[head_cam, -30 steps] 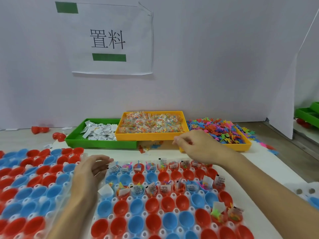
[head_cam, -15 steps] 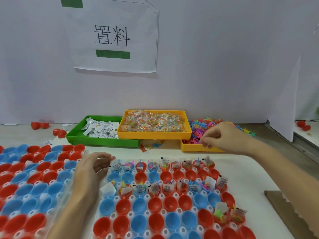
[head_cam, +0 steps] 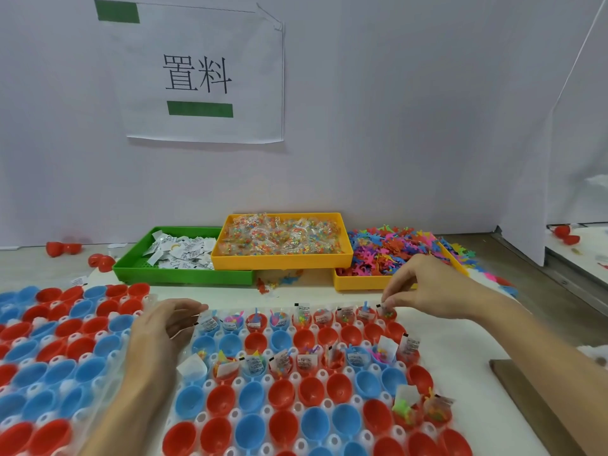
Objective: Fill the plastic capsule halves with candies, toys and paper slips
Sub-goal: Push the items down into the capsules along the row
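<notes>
- Red and blue capsule halves point(head_cam: 314, 391) standing open side up in a clear tray point(head_cam: 329, 383) at centre of the bench point(head_cam: 329, 292).
- Far row of that tray filled with paper slips, small toys and candy packets; a second filled row two rows nearer; two more filled halves at the tray's right edge; the rest bare.
- Right hand point(head_cam: 427, 286) reaching over the far right corner of the tray, fingertips point(head_cam: 388, 301) pinched on a small item at the last red half of the far row point(head_cam: 385, 314); too small to tell whether slip or candy packet.
- Left hand point(head_cam: 164, 327) resting at the tray's left edge, fingers loosely curled, tips just beside the first slip of the far row; nothing plainly gripped.
- Second tray of red and blue halves point(head_cam: 56, 350) lying to the left, partly under the left forearm.
- Green bin point(head_cam: 184, 274) of white paper slips point(head_cam: 181, 250) at the back left, touching a yellow bin point(head_cam: 279, 260) of candy packets point(head_cam: 283, 233).
- Another yellow bin point(head_cam: 362, 281) heaped with coloured plastic toys point(head_cam: 391, 248) to the right, some spilled onto the bench.
- Loose red capsule pieces point(head_cam: 62, 248) lying near the wall at far left.
- White sign point(head_cam: 204, 74) with black characters and green bars hanging on the wall behind.
- Brown board point(head_cam: 539, 406) lying at the bench's near right.
</notes>
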